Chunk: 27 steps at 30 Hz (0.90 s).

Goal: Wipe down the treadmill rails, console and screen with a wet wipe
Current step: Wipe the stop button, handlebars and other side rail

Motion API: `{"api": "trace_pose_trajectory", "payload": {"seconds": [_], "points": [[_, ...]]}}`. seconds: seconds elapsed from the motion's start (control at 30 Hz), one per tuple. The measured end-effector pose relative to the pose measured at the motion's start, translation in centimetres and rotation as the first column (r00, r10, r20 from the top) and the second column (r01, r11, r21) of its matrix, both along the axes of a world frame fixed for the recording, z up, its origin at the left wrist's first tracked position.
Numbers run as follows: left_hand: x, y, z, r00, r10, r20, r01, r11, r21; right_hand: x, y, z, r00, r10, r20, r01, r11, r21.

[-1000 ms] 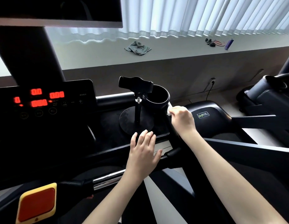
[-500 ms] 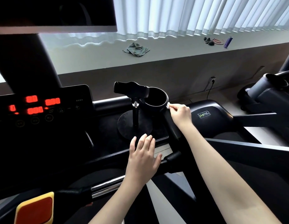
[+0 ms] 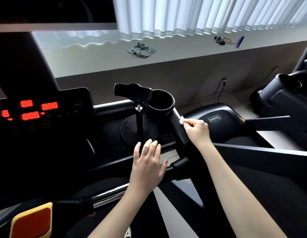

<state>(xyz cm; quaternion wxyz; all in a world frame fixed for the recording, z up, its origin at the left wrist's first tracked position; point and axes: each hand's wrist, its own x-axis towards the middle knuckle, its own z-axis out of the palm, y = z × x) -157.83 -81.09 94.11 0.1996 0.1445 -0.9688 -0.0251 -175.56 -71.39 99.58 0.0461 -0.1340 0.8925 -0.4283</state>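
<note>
This was a gym or fitness room. A treadmill (image 3: 108, 138) filled the near view. Its dark console (image 3: 46, 114) showed red digits, and a black screen (image 3: 55, 12) hung above it. A cup holder (image 3: 162, 104) sat at the console's right end, and a red-and-yellow stop button (image 3: 31, 222) lay at the lower left. Just to the right stood a second machine whose black motor cover (image 3: 216, 121) carried a green logo. More dark equipment (image 3: 278, 93) showed near the right edge. Behind ran a long window ledge (image 3: 183, 48) under white vertical blinds (image 3: 200, 14). On it lay a crumpled grey towel (image 3: 142, 49), some exercise bands (image 3: 224, 40) and a purple bottle (image 3: 239, 41). A cord (image 3: 220, 93) was plugged into a wall socket (image 3: 224, 81) below the ledge.
</note>
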Motion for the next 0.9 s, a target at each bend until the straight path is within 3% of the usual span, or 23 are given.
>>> {"api": "trace_pose_trajectory", "payload": {"seconds": [0.3,0.53,0.73,0.9], "points": [[0.1,0.0,0.1,1.0,0.006,0.001,-0.006,1.0,0.026,3.6,4.4,-0.8,0.998,-0.05,-0.044,0.052,0.998,0.047],[0.1,0.1,0.1,1.0,0.006,0.0,-0.006,1.0,0.03,2.6,2.7,-0.8,0.992,-0.001,-0.124,0.007,0.999,0.05],[0.1,0.0,0.1,1.0,0.01,0.007,-0.01,0.999,0.039,5.3,5.1,-1.8,0.894,0.098,-0.438,-0.08,0.995,0.06],[0.1,0.0,0.1,1.0,0.007,0.007,-0.007,1.0,0.025,3.3,1.0,-1.3,0.77,0.271,-0.577,-0.146,0.956,0.253]]}}
